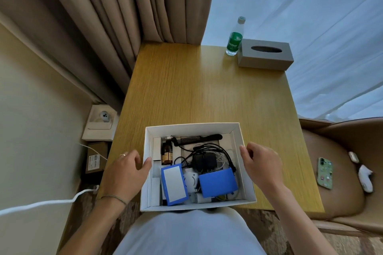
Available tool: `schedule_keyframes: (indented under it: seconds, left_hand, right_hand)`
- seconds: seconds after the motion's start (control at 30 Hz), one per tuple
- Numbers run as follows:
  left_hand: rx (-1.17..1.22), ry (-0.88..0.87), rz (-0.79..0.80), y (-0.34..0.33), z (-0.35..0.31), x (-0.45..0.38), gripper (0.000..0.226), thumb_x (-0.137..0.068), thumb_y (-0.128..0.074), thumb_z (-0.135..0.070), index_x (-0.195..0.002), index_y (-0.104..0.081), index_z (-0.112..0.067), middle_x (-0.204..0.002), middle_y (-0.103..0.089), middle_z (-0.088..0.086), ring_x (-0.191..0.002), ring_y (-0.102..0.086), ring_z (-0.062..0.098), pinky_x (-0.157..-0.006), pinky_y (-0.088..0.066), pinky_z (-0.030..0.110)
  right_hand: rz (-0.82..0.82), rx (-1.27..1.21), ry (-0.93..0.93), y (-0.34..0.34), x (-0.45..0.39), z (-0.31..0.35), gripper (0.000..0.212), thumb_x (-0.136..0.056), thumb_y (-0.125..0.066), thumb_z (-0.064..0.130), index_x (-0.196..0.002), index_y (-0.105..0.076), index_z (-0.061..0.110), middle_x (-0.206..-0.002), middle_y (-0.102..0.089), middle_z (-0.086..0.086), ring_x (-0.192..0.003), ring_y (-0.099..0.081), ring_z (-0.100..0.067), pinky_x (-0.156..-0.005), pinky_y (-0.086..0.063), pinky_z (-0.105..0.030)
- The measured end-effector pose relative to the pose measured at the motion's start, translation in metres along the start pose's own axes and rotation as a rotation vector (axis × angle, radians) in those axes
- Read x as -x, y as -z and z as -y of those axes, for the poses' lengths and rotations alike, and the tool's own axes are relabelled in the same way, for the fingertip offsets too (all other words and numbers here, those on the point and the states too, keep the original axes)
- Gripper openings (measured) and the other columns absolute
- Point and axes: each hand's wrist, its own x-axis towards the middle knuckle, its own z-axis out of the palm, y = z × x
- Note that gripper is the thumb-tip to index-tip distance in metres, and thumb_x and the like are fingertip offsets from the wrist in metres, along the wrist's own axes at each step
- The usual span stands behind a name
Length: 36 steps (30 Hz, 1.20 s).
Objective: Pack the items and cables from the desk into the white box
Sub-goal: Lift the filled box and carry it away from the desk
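I see the white box point(247, 168) at the near edge of the desk point(207, 89), already holding two blue cases point(174, 184), black cables point(209, 151), a brown bottle point(167, 154) and a comb point(196, 138). My left hand point(124, 172) touches its left wall with loose fingers; my right hand point(263, 163) sits at the right wall (contact unclear), gripping nothing. Farther back stand a water bottle point(235, 37) and a tissue box point(266, 55).

The desk point(207, 89) is light wood with fine grain and a soft shine. The white box point(247, 174) looks like matt cardboard. The bottle point(235, 37) is clear glossy plastic. The curtain point(124, 6) is thick matt cloth.
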Motion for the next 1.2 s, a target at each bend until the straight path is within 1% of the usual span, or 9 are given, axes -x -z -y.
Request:
schedule_keyframes:
  seconds: [0.13,0.2,0.3,0.5,0.67,0.77,0.83,1.0,1.2]
  left_hand:
    - [-0.072,0.054,0.114,-0.005,-0.005,0.001,0.055,-0.091,-0.054,-0.057,-0.051,-0.044,-0.020,-0.043,-0.040,-0.005,-0.038,-0.036,0.010,-0.041,-0.024,0.021]
    - [-0.079,0.069,0.152,-0.007,-0.009,0.001,0.053,-0.094,-0.053,-0.050,-0.051,-0.045,-0.019,-0.044,-0.040,-0.004,-0.039,-0.038,0.010,-0.041,-0.024,0.022]
    - [-0.085,0.107,0.189,-0.007,-0.013,-0.002,0.048,-0.098,-0.052,-0.034,-0.054,-0.044,-0.016,-0.048,-0.040,-0.003,-0.042,-0.038,0.012,-0.043,-0.024,0.024]
    - [0.030,0.162,0.200,-0.010,-0.019,-0.006,0.045,-0.100,-0.051,-0.031,-0.058,-0.046,-0.016,-0.053,-0.043,0.000,-0.047,-0.041,0.013,-0.048,-0.032,0.026]
    - [0.013,0.140,0.206,-0.004,-0.041,-0.022,0.045,-0.101,-0.048,-0.034,-0.060,-0.048,-0.014,-0.054,-0.039,0.000,-0.046,-0.037,0.013,-0.049,-0.031,0.028]
    - [0.052,0.117,0.176,0.000,-0.053,-0.033,0.045,-0.101,-0.049,-0.033,-0.064,-0.053,-0.008,-0.054,-0.039,0.001,-0.046,-0.036,0.014,-0.049,-0.031,0.028]
    - [0.094,0.086,0.162,0.003,-0.063,-0.043,0.044,-0.101,-0.050,-0.032,-0.064,-0.053,-0.009,-0.053,-0.038,0.001,-0.046,-0.035,0.013,-0.047,-0.029,0.026]
    - [0.123,-0.005,0.153,0.011,-0.075,-0.066,0.042,-0.101,-0.051,-0.030,-0.062,-0.050,-0.014,-0.053,-0.036,-0.001,-0.046,-0.035,0.013,-0.048,-0.031,0.025]
    - [0.155,-0.186,0.167,0.020,-0.076,-0.089,0.041,-0.100,-0.051,-0.030,-0.063,-0.053,-0.013,-0.053,-0.041,0.000,-0.046,-0.037,0.014,-0.047,-0.032,0.025]
  right_hand:
    - [0.129,0.135,-0.017,-0.003,0.005,-0.007,0.052,-0.093,-0.059,0.042,-0.051,-0.035,0.024,-0.041,-0.031,0.010,-0.038,-0.024,-0.007,-0.039,-0.022,-0.021]
    - [0.208,0.205,-0.054,-0.007,0.007,-0.009,0.054,-0.093,-0.059,0.040,-0.050,-0.034,0.022,-0.041,-0.031,0.009,-0.037,-0.025,-0.009,-0.039,-0.022,-0.021]
    - [0.235,0.217,-0.083,-0.010,0.008,-0.010,0.056,-0.095,-0.058,0.034,-0.048,-0.030,0.021,-0.041,-0.029,0.009,-0.036,-0.024,-0.008,-0.039,-0.020,-0.022]
    - [0.257,0.192,-0.110,-0.007,0.002,-0.014,0.055,-0.098,-0.054,0.032,-0.049,-0.030,0.022,-0.042,-0.030,0.009,-0.036,-0.024,-0.006,-0.039,-0.018,-0.023]
    - [0.238,0.155,-0.110,0.005,-0.009,-0.027,0.054,-0.099,-0.054,0.029,-0.049,-0.032,0.023,-0.043,-0.031,0.010,-0.037,-0.025,-0.006,-0.039,-0.020,-0.022]
    - [0.210,0.128,-0.139,0.011,-0.013,-0.032,0.054,-0.099,-0.054,0.030,-0.050,-0.035,0.022,-0.044,-0.033,0.010,-0.038,-0.027,-0.008,-0.039,-0.023,-0.023]
    - [0.178,0.108,-0.162,0.015,-0.016,-0.036,0.053,-0.100,-0.053,0.030,-0.050,-0.036,0.021,-0.044,-0.034,0.009,-0.039,-0.027,-0.009,-0.040,-0.025,-0.023]
    - [0.122,0.057,-0.272,0.026,-0.015,-0.034,0.049,-0.102,-0.050,0.033,-0.055,-0.045,0.019,-0.052,-0.052,0.002,-0.043,-0.035,-0.011,-0.044,-0.030,-0.024]
    - [0.006,0.048,-0.414,0.038,0.009,-0.012,0.049,-0.101,-0.052,0.034,-0.056,-0.045,0.018,-0.050,-0.041,0.004,-0.044,-0.033,-0.012,-0.045,-0.025,-0.026]
